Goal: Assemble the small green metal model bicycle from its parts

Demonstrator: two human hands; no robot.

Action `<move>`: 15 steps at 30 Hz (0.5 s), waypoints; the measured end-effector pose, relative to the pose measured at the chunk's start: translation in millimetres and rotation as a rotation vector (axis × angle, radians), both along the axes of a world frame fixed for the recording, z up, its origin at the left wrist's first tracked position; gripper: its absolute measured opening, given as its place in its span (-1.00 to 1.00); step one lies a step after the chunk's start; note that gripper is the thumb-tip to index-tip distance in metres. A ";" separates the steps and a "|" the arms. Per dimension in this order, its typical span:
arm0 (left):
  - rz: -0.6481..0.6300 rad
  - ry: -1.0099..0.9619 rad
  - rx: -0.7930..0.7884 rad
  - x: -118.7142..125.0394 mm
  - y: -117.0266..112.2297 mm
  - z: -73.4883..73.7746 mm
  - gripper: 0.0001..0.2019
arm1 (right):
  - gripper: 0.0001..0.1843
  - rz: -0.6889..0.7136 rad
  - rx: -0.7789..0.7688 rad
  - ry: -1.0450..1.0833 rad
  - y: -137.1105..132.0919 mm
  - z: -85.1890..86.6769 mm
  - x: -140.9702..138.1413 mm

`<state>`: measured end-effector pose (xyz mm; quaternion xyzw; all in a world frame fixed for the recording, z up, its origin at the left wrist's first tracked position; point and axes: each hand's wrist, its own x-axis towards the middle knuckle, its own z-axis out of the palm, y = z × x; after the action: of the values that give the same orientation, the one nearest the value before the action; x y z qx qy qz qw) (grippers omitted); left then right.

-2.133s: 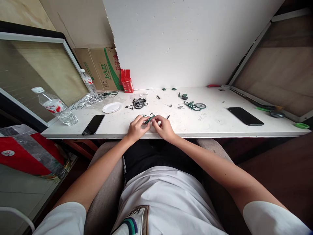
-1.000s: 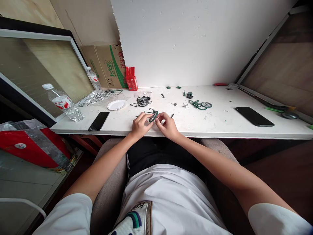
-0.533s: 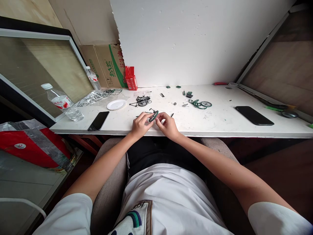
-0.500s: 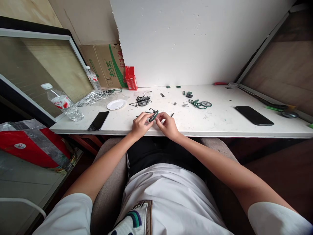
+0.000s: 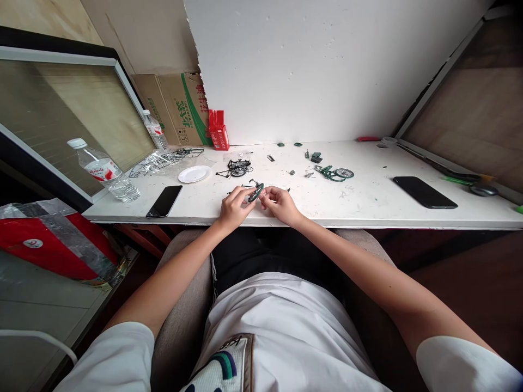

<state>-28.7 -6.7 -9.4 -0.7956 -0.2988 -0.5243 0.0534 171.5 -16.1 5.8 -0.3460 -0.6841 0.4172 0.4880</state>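
A small green model bicycle part with a wheel (image 5: 256,192) is held just above the front of the white table (image 5: 368,209). My left hand (image 5: 232,207) pinches it from the left, fingers closed on it. From the right, my right hand (image 5: 281,203) meets the wheel with fingertips pinched together; whether they grip the part or something tiny is hidden. A half-built green model bicycle (image 5: 335,173) lies farther right, and a black model bicycle (image 5: 236,169) lies behind my hands.
A black phone (image 5: 165,200) and white paper plate (image 5: 194,174) lie at left, with a water bottle (image 5: 105,175) and clear plastic sprues (image 5: 163,158). Another black phone (image 5: 425,192) lies at right. Small green pieces (image 5: 314,158), a red box (image 5: 218,132) and a cardboard box (image 5: 175,109) sit at the back.
Both hands have lifted the green part from flat on the table so its wheel stands up. My right hand has shifted slightly up and closer to the wheel.
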 end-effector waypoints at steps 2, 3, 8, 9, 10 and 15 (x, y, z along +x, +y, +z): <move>0.007 0.009 0.001 -0.3 0.7 -0.8 -0.73 | -0.44 0.061 -0.079 0.018 2.3 2.4 2.3; 0.011 0.013 0.001 -0.4 1.0 -1.1 -0.73 | -0.42 0.085 -0.112 0.028 2.9 3.6 3.3; -0.002 0.015 0.020 -0.3 1.9 -2.5 -0.74 | -0.40 0.138 -0.184 0.039 3.5 9.0 7.0; -0.004 0.017 0.022 -0.4 1.9 -2.9 -0.73 | -0.40 0.147 -0.185 0.040 3.7 9.8 7.6; -0.002 0.022 0.022 -0.5 1.8 -3.3 -0.73 | -0.40 0.157 -0.185 0.041 3.9 10.3 8.2; 0.054 0.053 0.038 -0.7 -0.3 0.0 -0.72 | -0.41 0.171 -0.179 0.047 2.6 9.5 7.9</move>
<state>-29.4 -7.0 -9.4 -0.7997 -0.3085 -0.5071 0.0905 179.5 -13.5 15.3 -0.3185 -0.6595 0.5250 0.4337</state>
